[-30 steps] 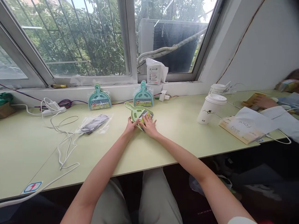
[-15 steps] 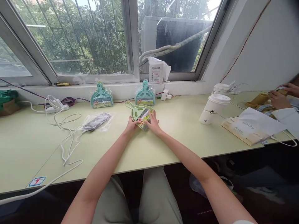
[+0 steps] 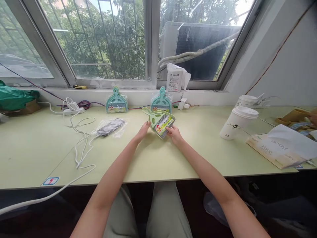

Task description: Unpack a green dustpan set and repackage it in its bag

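A light green dustpan with a grey-bristled brush and a printed label (image 3: pixel 160 123) is held tilted over the table, its handle pointing up and left. My left hand (image 3: pixel 144 131) grips its left edge, the fingers partly hidden behind it. On the lower right edge, my right hand (image 3: pixel 174 134) pinches it with the thumb in front. Behind it, against the wall, stands a wrapped teal dustpan set (image 3: pixel 162 100); another teal set (image 3: pixel 116 101) stands farther left.
A phone in clear plastic (image 3: pixel 111 127) and white cables (image 3: pixel 85 145) lie left. White lidded cups (image 3: pixel 237 123) and a tissue pack (image 3: pixel 279 145) are right. A power strip (image 3: pixel 73 111) sits at the back left. Part of another person's hand shows at the far right.
My right hand has slid from the label's face to the lower right edge, uncovering the label. The view has shifted left, and less of the other person's hands shows.
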The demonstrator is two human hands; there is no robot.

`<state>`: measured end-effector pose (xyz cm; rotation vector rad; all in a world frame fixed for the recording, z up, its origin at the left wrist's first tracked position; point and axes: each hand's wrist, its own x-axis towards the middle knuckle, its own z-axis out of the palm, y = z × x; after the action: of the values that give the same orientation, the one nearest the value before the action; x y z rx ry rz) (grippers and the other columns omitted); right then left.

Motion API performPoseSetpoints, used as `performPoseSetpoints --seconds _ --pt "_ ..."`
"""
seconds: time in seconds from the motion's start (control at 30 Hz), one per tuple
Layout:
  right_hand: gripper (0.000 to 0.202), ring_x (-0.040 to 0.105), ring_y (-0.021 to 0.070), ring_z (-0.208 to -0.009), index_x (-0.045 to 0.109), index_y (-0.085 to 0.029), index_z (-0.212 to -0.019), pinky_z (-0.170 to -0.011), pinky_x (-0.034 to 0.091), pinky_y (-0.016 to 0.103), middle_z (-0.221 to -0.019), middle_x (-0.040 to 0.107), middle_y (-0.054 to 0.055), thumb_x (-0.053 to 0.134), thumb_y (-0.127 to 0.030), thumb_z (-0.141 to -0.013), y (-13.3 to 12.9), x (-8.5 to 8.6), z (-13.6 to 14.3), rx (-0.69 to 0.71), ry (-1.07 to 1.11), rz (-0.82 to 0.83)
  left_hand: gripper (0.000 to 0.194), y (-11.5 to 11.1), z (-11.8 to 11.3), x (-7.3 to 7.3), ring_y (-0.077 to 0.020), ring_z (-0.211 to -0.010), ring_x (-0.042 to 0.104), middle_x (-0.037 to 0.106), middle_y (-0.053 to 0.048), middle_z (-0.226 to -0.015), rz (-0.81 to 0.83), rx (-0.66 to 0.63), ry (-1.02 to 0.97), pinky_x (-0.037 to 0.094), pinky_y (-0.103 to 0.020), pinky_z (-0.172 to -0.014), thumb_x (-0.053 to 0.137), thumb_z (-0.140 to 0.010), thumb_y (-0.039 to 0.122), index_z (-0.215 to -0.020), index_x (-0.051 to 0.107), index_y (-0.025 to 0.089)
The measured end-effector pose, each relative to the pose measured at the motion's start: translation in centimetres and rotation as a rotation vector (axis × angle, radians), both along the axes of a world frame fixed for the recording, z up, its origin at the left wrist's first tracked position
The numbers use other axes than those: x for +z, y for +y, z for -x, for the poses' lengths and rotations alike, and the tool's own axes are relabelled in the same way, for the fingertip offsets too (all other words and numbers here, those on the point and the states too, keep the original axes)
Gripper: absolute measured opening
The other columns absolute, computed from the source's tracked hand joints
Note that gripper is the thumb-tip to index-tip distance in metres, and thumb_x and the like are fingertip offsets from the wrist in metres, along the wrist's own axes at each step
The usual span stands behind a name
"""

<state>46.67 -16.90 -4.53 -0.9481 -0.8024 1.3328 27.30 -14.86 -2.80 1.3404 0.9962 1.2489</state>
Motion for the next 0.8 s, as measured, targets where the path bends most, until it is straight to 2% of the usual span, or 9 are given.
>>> performPoseSetpoints --seconds 0.07,0.13,0.2,0.23,0.33,0.5,0.6,0.7,0.8 --pt "0.023 0.071 0.0162 -0.078 0.062 -0.017 -0.092 -0.079 0.06 0.032 -0.09 0.073 0.003 0.066 -0.007 -0.072 0.1 0.0 -0.3 -0.021 0.014 -0.016 0.025 0.6 2.0 0.4 -0.0272 -0.119 0.051 0.064 -0.012 -0.114 -0.11 0.221 0.211 0.035 -0.042 -0.105 0.055 -0.085 0.035 -0.103 0.063 0.019" --pt "0.025 0.071 0.0165 -0.079 0.062 -0.017 -0.092 -0.078 0.06 0.032 -0.09 0.073 0.003 0.067 -0.006 -0.071 0.1 -0.1 -0.5 -0.04 0.025 -0.017 0.028 1.0 4.3 0.3 -0.0289 -0.131 0.039 0.056 -0.013 -0.129 -0.186 0.482 0.539 0.025 -0.046 -0.11 0.051 -0.085 0.028 -0.11 0.062 0.019" --pt "0.025 0.071 0.0169 -0.079 0.062 -0.017 -0.092 -0.077 0.06 0.031 -0.09 0.073 0.003 0.068 -0.007 -0.07 0.1 -0.2 -0.7 -0.049 0.032 -0.005 0.037 1.3 6.1 -0.2 -0.0316 -0.137 0.027 0.043 -0.016 -0.142 -0.147 0.663 0.896 0.019 -0.051 -0.111 0.052 -0.083 0.023 -0.119 0.057 0.017" --pt "0.025 0.071 0.0169 -0.079 0.062 -0.017 -0.092 -0.076 0.061 0.031 -0.09 0.074 0.003 0.068 -0.007 -0.07 0.1 -0.3 -0.7 -0.051 0.031 0.0 0.04 1.3 6.8 -0.5 -0.0327 -0.138 0.026 0.04 -0.017 -0.144 -0.092 0.682 1.032 0.019 -0.052 -0.11 0.051 -0.083 0.022 -0.122 0.055 0.016" --pt "0.024 0.071 0.0169 -0.078 0.061 -0.017 -0.09 -0.074 0.061 0.029 -0.091 0.074 0.004 0.07 -0.009 -0.069 0.1 -0.3 -0.7 -0.06 0.022 0.008 0.037 1.3 7.1 -1.3 -0.0314 -0.128 0.041 0.05 -0.018 -0.134 -0.014 0.554 1.232 0.025 -0.051 -0.106 0.043 -0.087 0.024 -0.121 0.055 0.015" --pt "0.025 0.071 0.0171 -0.078 0.061 -0.018 -0.09 -0.069 0.061 0.028 -0.092 0.074 0.003 0.071 -0.01 -0.068 0.1 -0.3 -0.8 -0.039 -0.004 -0.013 0.036 0.8 4.3 -0.9 -0.0217 -0.108 0.057 0.066 -0.008 -0.112 -0.308 0.301 1.243 0.027 -0.041 -0.104 0.035 -0.092 0.024 -0.123 0.052 0.023" --pt "0.025 0.071 0.0171 -0.077 0.061 -0.018 -0.091 -0.068 0.061 0.027 -0.092 0.074 0.003 0.07 -0.011 -0.069 0.1 -0.3 -1.0 -0.026 -0.033 -0.014 0.032 0.4 2.9 -0.6 -0.0211 -0.102 0.059 0.068 -0.007 -0.104 -0.369 0.188 1.244 0.034 -0.037 -0.097 0.032 -0.094 0.028 -0.106 0.061 0.024" --pt "0.025 0.071 0.0171 -0.076 0.061 -0.017 -0.093 -0.069 0.061 0.027 -0.09 0.074 0.005 0.068 -0.01 -0.071 0.1 -0.1 -1.3 -0.017 -0.063 0.004 0.026 0.1 2.7 -0.8 -0.0253 -0.102 0.057 0.066 -0.01 -0.102 -0.327 0.212 1.304 0.038 -0.038 -0.091 0.04 -0.091 0.031 -0.096 0.063 0.02" --pt "0.024 0.071 0.0166 -0.076 0.061 -0.017 -0.093 -0.066 0.061 0.026 -0.092 0.074 0.005 0.067 -0.008 -0.071 0.1 0.1 -1.5 -0.007 -0.09 0.032 0.035 0.2 3.2 -1.1 -0.0288 -0.111 0.05 0.058 -0.015 -0.116 -0.258 0.344 1.316 0.04 -0.038 -0.088 0.052 -0.085 0.033 -0.116 0.055 0.017"
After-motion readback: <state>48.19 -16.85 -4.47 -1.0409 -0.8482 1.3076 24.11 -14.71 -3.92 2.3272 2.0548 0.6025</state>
